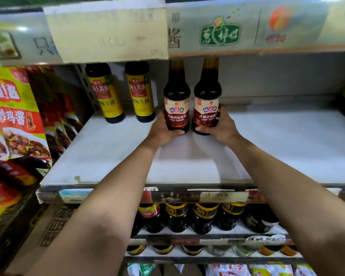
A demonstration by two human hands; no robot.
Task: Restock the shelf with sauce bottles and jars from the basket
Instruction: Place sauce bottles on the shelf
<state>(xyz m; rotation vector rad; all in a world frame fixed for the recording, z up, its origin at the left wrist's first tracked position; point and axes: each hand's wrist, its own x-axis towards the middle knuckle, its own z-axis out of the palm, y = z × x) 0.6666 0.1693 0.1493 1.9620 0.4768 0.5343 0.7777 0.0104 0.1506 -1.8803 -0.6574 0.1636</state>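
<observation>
Gripping one upright bottle apiece, both hands are at the white shelf; the left hand curls its fingers round the base of the left red-labelled soy sauce bottle; the right hand wraps the lower body of the right red-labelled soy sauce bottle; the two bottles stand just beside each other, mid-shelf; whether their bases touch the board cannot be told; two yellow-labelled soy sauce bottles stand near them to the left, at the back; sauce packets hang further left; dark bottles fill the shelf below.
</observation>
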